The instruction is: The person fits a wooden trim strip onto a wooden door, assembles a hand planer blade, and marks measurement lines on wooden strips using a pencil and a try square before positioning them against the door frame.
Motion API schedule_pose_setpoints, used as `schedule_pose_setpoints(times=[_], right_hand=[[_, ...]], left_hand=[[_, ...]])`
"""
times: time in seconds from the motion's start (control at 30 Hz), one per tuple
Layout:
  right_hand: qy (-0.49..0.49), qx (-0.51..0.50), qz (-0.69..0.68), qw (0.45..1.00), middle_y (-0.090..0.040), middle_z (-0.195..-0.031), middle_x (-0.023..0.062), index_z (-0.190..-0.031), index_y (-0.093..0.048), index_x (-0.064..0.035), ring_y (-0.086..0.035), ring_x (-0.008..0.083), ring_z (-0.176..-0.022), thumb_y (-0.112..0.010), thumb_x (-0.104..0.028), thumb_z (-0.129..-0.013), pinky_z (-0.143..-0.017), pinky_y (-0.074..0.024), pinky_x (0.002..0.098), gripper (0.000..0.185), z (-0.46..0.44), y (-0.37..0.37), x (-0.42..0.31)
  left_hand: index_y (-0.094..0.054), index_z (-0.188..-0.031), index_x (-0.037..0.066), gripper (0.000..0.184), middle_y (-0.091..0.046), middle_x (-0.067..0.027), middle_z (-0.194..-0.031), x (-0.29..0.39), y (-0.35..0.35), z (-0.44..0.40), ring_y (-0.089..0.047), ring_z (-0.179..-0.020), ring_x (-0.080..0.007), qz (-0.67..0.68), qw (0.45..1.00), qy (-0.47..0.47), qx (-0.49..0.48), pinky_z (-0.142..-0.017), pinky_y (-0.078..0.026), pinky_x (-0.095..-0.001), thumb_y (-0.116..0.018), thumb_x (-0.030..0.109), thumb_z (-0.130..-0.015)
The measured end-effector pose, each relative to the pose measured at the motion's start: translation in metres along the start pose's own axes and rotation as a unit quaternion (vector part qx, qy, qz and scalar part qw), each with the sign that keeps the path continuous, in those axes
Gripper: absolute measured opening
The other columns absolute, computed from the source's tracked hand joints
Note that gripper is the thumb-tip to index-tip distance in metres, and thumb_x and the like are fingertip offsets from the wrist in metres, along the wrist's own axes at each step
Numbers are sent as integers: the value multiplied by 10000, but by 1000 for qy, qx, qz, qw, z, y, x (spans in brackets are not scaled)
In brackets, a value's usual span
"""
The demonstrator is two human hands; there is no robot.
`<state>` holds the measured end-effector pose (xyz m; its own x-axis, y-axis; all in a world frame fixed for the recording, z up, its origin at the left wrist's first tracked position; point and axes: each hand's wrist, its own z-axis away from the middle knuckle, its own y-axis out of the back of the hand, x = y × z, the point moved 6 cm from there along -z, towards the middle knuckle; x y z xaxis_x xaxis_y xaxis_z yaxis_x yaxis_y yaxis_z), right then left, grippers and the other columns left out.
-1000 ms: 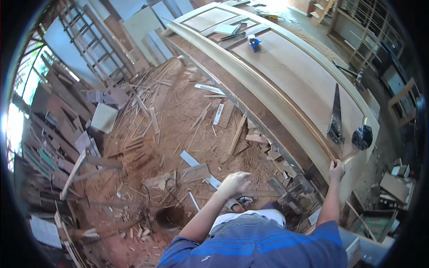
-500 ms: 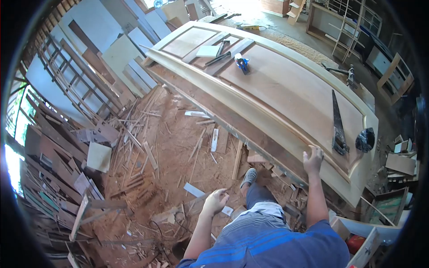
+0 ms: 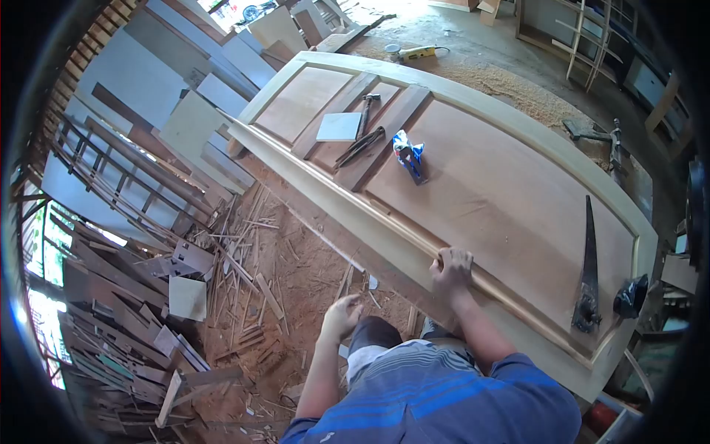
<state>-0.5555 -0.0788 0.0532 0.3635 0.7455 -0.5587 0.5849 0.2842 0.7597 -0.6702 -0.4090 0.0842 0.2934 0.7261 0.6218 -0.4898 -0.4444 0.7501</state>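
A large wooden door panel (image 3: pixel 473 189) with recessed fields lies flat at about waist height, and a long narrow wooden moulding (image 3: pixel 403 226) runs along its near side. My right hand (image 3: pixel 452 272) is on that moulding, fingers curled over it. My left hand (image 3: pixel 342 317) hangs in the air beside my leg, holding nothing, its fingers loosely bent and partly apart. On the panel lie a handsaw (image 3: pixel 588 274) near the right end, a black plastic bag (image 3: pixel 631 297), a blue and white packet (image 3: pixel 408 154), a hammer (image 3: pixel 365 115), pincers (image 3: pixel 360 148) and a pale square tile-like piece (image 3: pixel 339 127).
Wood offcuts and sticks (image 3: pixel 244 285) litter the dusty floor to the left. Boards (image 3: pixel 140 81) lean on the wall behind. Beyond the panel are a yellow power tool (image 3: pixel 418 52), sawdust (image 3: pixel 488 81) and a metal clamp (image 3: pixel 615 152).
I have stepped forward along the panel. My right hand has moved farther along the moulding toward the far end and is now closed over it. My left hand stays low and free.
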Motion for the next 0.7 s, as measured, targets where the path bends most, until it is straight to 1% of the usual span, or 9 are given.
schedule_pose_setpoints(times=[0.1,0.17,0.3,0.37,0.43,0.53,0.63,0.67,0.7], right_hand=[[35,32,43,998,-639,-997,119,-1012,-649,-107,-625,337,-1024,-752,-198,-809,-972,-464,501,244,-5,-8,2],[26,17,54,998,-634,-984,113,-1004,-640,-115,-627,335,-994,-753,-197,-790,-937,-476,495,256,-13,-11,3],[1,5,53,999,-628,-968,104,-986,-632,-123,-629,337,-954,-754,-192,-769,-893,-493,483,258,-12,-16,3],[-13,15,63,998,-614,-953,112,-968,-632,-124,-625,346,-931,-738,-217,-744,-852,-511,493,265,-20,-15,0],[-32,10,83,996,-606,-951,118,-961,-632,-125,-624,348,-929,-725,-236,-729,-836,-517,501,274,-25,-18,-1],[-51,-1,108,993,-587,-938,127,-953,-625,-125,-613,355,-910,-704,-286,-708,-817,-518,502,304,-29,-24,-1],[-66,-19,135,988,-574,-929,129,-948,-612,-128,-603,360,-893,-688,-325,-701,-809,-513,498,325,-30,-28,2],[-67,-19,142,987,-558,-916,127,-939,-592,-133,-589,365,-871,-674,-365,-693,-797,-507,499,348,-29,-30,5],[-72,-21,150,986,-554,-915,127,-940,-587,-134,-587,365,-869,-672,-371,-692,-795,-506,500,353,-31,-31,5]], left_hand=[[-759,-1291,13,386,-805,-212,-1143,21,19,-96,-787,-1076,-329,37,999,-37,-10,-972,-604,-411,-759,236,-977],[-788,-1212,46,307,-788,-218,-1173,33,34,-170,-766,-1099,-367,44,997,-56,19,-987,-590,-447,-722,241,-985],[-795,-1154,50,247,-780,-222,-1136,74,65,-338,-745,-1089,-401,14,984,-157,85,-970,-584,-462,-711,209,-984],[-792,-1160,62,239,-776,-212,-1146,88,68,-432,-724,-1134,-402,4,970,-214,118,-1010,-561,-473,-696,202,-991],[-749,-1251,52,321,-740,-202,-1267,113,67,-509,-669,-1242,-387,-58,970,-203,120,-1069,-515,-499,-704,223,-984],[-704,-1342,52,450,-689,-202,-1346,125,44,-611,-632,-1280,-399,-150,932,-240,228,-1112,-467,-533,-748,287,-960],[-652,-1395,11,589,-639,-203,-1380,149,40,-666,-574,-1347,-391,-184,962,-142,145,-1112,-467,-546,-775,358,-935],[-668,-1348,15,577,-639,-201,-1356,156,43,-677,-560,-1360,-407,-189,962,-127,151,-1125,-461,-542,-787,389,-925],[-678,-1313,12,550,-660,-206,-1333,157,43,-691,-588,-1334,-407,-199,961,-122,147,-1115,-476,-535,-785,384,-922]])
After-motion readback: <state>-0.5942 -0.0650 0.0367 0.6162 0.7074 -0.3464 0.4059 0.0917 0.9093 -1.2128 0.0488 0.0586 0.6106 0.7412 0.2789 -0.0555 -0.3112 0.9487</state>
